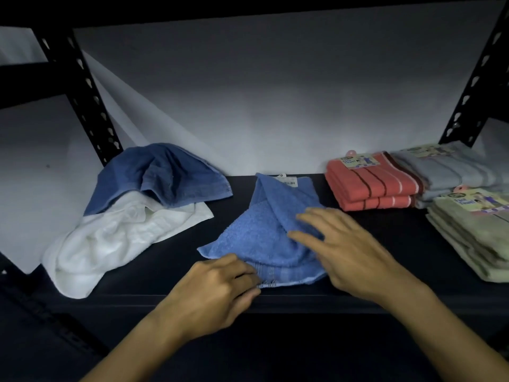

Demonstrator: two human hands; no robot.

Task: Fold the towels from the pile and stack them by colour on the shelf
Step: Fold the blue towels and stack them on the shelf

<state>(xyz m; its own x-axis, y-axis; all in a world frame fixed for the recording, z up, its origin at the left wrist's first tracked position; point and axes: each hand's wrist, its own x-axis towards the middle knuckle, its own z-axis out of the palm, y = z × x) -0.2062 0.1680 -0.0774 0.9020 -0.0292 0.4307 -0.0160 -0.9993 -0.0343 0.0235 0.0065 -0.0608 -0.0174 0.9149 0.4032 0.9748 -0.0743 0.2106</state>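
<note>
Light blue towel (264, 235) half-folded mid-shelf (358, 301). Left hand (217, 290) pinching its near hem; right hand (338, 249) flat on top, fingers spread. Dark blue towel (162, 175) over white towel (110, 238), crumpled at left. Folded stacks at right: red (371, 186), grey (454, 169), green (473, 238).

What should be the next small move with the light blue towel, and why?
Probably sweep the right hand outward to flatten the light blue towel, while the left hand keeps pinching its near hem. The towel lies rumpled and only half folded on the shelf, with one flap slanting across it, so its edges do not yet line up for a clean fold.
</note>
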